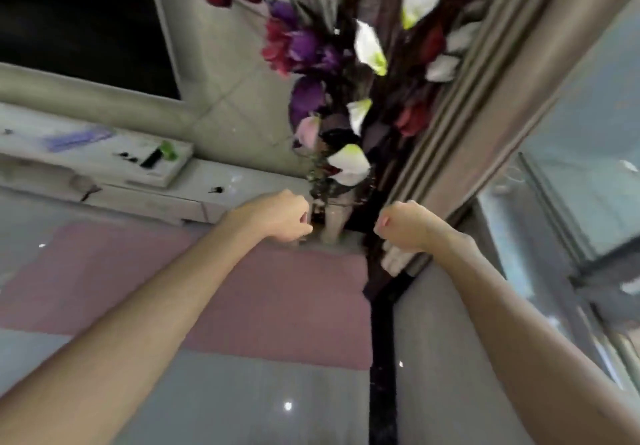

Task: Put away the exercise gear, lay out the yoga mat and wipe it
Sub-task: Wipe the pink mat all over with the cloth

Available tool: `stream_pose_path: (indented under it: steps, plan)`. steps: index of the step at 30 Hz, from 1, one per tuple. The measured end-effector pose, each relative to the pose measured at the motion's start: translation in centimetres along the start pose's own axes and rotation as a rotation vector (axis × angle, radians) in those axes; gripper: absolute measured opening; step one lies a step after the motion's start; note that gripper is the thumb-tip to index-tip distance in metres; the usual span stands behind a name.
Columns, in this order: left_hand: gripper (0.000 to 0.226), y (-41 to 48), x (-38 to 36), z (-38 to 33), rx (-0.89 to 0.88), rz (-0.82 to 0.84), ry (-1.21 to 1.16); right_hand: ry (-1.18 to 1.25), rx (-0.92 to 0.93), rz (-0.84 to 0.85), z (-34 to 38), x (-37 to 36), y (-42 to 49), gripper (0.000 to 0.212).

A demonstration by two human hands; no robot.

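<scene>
A pink yoga mat (263, 292) lies flat on the glossy grey floor, running from the left to a dark floor strip. My left hand (277, 218) is curled at the mat's far edge, right beside the base of a tall pale vase; the blur hides whether it grips anything. Fingers closed into a fist, my right hand (401, 225) hovers to the right of the vase, over the dark strip, with nothing visible in it. Both arms stretch forward over the mat.
The pale vase (332, 223) holds red, purple and white artificial flowers (346, 64) at the mat's far end. A low white unit (104, 174) stands left, under a dark screen (69, 22). A curtain (485, 115) and glass door (571, 185) are right.
</scene>
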State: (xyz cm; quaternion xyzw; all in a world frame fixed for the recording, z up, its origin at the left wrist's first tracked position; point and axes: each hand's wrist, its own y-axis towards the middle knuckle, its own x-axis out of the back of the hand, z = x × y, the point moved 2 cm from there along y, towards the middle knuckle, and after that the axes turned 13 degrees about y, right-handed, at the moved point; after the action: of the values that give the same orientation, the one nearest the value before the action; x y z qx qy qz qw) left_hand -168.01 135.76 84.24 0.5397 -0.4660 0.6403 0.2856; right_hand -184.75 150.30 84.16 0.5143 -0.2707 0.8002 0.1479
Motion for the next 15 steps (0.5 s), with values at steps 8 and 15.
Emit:
stream_pose_path:
  steps: [8,15]
  plan:
    - [0.034,-10.2,-4.0,15.6,0.341,-0.098,-0.136,-0.118,0.291,0.115,16.9,-5.2,7.1,0.019]
    - [0.019,-16.1,-7.4,22.2,0.545,-0.097,-0.153,-0.158,0.494,0.188,26.2,-9.3,10.5,0.023]
